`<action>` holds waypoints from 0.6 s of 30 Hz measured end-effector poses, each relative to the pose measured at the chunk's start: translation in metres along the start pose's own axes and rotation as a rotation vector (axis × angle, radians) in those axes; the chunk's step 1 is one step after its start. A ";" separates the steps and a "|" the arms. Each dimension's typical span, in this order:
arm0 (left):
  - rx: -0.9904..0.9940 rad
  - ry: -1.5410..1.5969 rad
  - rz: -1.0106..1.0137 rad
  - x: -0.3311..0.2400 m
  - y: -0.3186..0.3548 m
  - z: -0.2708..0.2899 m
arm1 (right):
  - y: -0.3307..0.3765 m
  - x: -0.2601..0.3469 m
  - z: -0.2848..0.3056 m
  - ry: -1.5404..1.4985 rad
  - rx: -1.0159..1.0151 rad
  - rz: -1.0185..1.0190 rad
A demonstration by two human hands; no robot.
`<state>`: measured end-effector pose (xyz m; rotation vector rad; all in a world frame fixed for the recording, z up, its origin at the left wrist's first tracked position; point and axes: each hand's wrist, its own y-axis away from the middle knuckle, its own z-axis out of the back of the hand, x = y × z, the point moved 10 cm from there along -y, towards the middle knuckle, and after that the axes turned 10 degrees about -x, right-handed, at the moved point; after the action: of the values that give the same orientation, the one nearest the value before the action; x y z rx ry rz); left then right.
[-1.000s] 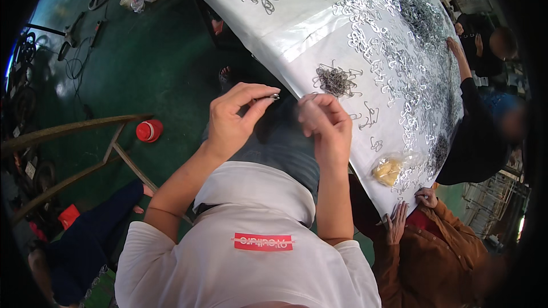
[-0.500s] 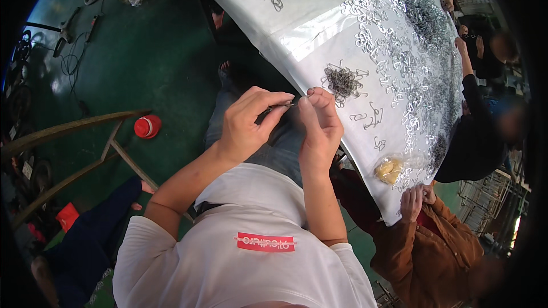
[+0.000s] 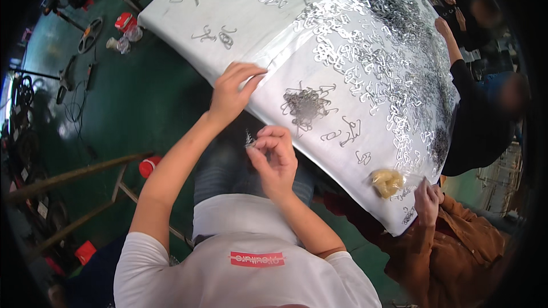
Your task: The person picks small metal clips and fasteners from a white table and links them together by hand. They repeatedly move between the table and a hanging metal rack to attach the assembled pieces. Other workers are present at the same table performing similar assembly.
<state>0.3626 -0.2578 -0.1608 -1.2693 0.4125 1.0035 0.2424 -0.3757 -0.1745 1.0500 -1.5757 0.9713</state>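
Small silvery metal wire pieces [image 3: 249,139] pinched in right hand [image 3: 278,159], just off near edge of white sheet-covered worktop [image 3: 177,25]; left hand [image 3: 231,92] over that edge, thumb and fingertips narrow, cannot tell whether holding; heaped dark-grey bent wire hooks [image 3: 307,106] inside same edge; yellow lump in clear plastic bag [image 3: 387,183] near right-hand corner.

The person in front of me wears a loose white T-shirt [image 3: 222,288], softly creased toward the waist, its short sleeves [image 3: 145,259] ending above the elbows. A red rectangular patch [image 3: 257,259] with pale lettering crosses the chest. Below the hem come blue denim jeans [image 3: 220,179]. Left hand [image 3: 233,94] and right hand [image 3: 278,162] are bare.
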 end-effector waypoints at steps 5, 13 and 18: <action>0.227 -0.064 -0.280 0.017 -0.067 -0.142 | 0.000 -0.006 0.014 0.073 0.017 0.013; 0.468 -0.459 -0.355 0.053 -0.085 -0.236 | 0.006 -0.009 0.030 0.114 -0.011 -0.031; 0.288 -0.198 -0.033 0.046 -0.081 -0.171 | 0.008 -0.003 0.030 0.136 -0.003 0.023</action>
<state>0.4966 -0.3946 -0.1978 -0.9072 0.3657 0.9920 0.2265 -0.4002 -0.1842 0.9450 -1.4798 1.0337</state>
